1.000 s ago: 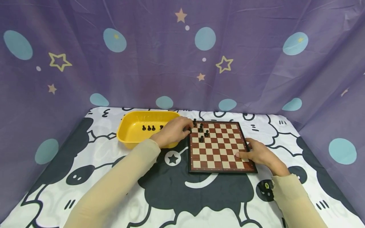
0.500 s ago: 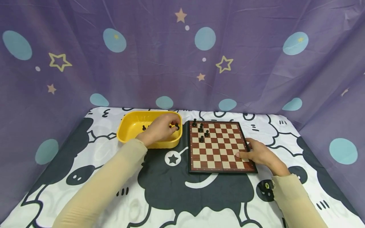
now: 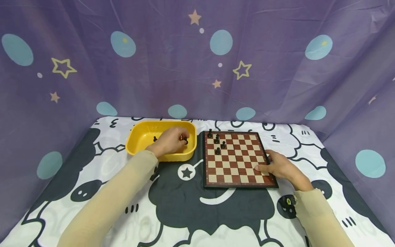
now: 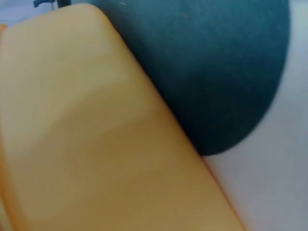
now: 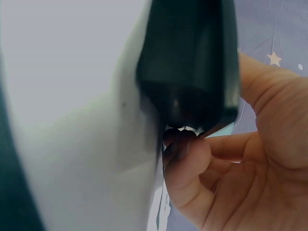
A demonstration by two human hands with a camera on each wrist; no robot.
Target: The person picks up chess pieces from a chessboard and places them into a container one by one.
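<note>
My left hand [image 3: 171, 140] is inside a yellow basin [image 3: 131, 137], pinching a small black chess piece [image 3: 185, 141] low over the basin floor. Part of the basin interior is hidden by this hand. The left wrist view shows only the outer wall of the yellow basin [image 4: 96, 120] and the cloth. On the right, my right hand [image 3: 279, 166] grips the edge of a red and cream chessboard [image 3: 240, 164], thumb on top. In the right wrist view, fingers [image 5: 187, 166] curl under the board's black edge [image 5: 192, 57].
Several black chess pieces, among them a pawn [image 3: 217, 151], stand in the board's far left area. Another black piece [image 3: 155, 139] is in the basin, left of the hand. A cartoon-print cloth [image 3: 228, 212] covers the table, and a purple curtain [image 3: 172, 68] hangs behind.
My left hand has moved left from the board's left edge into the basin, then slightly farther left with the chess piece. The right hand and the board have stayed put.
</note>
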